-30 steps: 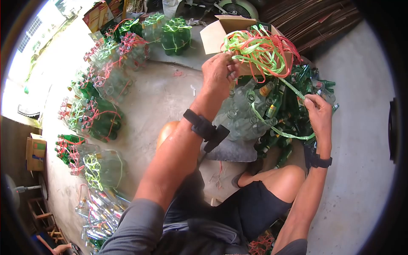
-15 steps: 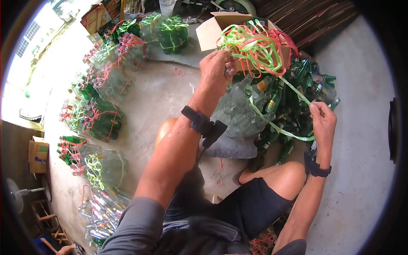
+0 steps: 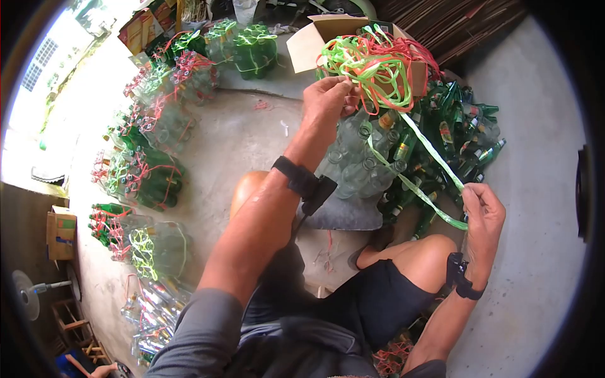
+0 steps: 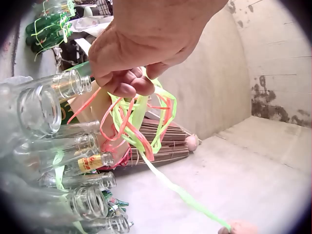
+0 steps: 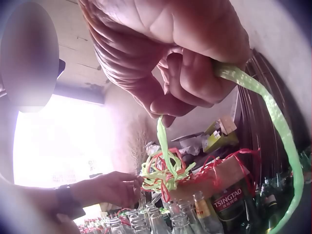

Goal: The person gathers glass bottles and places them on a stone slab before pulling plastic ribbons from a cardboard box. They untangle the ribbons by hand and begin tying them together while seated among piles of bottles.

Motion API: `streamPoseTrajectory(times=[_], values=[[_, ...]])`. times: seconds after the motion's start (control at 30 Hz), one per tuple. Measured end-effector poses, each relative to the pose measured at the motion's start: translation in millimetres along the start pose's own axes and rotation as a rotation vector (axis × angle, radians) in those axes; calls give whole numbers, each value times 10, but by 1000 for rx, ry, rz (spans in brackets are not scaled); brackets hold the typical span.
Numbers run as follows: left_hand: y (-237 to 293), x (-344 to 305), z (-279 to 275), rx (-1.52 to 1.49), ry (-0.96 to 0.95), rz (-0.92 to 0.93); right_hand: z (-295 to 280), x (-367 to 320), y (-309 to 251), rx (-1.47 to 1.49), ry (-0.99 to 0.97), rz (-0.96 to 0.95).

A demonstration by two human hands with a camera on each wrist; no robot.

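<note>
My left hand (image 3: 326, 104) pinches the near left edge of a tangled bundle of green and red plastic twine (image 3: 378, 69), above a cardboard box. In the left wrist view, loops hang below its curled fingers (image 4: 126, 90). Farther right and nearer the body, my right hand (image 3: 484, 214) pinches a green strand (image 3: 435, 151) that runs straight from the bundle. The right wrist view shows the strand (image 5: 163, 139) between thumb and fingertip; its tail (image 5: 287, 146) leaves the other side of the fist. In the head view this tail loops back over clear glass bottles (image 3: 353, 157).
The open cardboard box (image 3: 305, 47) stands behind the bottles. Green bottles (image 3: 447, 129) lie heaped on the right. Tied bundles of bottles (image 3: 151, 170) line the left side of the floor. A fan (image 3: 28, 293) stands at far left, and dark sticks (image 3: 454, 28) lie at the back.
My right hand has moved down towards the body, drawing the green strand out longer between it and the bundle. The left hand stays at the bundle's edge.
</note>
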State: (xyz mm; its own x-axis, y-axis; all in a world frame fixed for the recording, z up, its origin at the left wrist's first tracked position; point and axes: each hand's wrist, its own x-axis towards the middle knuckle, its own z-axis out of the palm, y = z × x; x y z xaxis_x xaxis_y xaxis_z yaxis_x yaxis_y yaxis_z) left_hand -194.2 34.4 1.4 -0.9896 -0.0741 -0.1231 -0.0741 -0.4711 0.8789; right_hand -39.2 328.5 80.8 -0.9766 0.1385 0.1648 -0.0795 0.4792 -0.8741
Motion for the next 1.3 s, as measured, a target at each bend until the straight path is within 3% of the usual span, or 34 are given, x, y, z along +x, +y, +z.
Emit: streamPoseTrajectory(times=[0.23,0.4,1.03,1.1,1.23,1.3], values=[[-49,36,5,45,37,-50,-182,-193,-132,6,34,31],[-121,57,40,197,112,41,-168,-267,-164,8,3,61],[-155,307,125,84,55,28,-64,-349,1,81,-179,119],[-86,303,150,-135,45,65,-52,-345,0,73,-175,132],[78,212,80,-161,-38,100,-11,-340,-45,77,-156,144],[152,129,37,-64,-210,339,31,-323,-47,109,-139,169]])
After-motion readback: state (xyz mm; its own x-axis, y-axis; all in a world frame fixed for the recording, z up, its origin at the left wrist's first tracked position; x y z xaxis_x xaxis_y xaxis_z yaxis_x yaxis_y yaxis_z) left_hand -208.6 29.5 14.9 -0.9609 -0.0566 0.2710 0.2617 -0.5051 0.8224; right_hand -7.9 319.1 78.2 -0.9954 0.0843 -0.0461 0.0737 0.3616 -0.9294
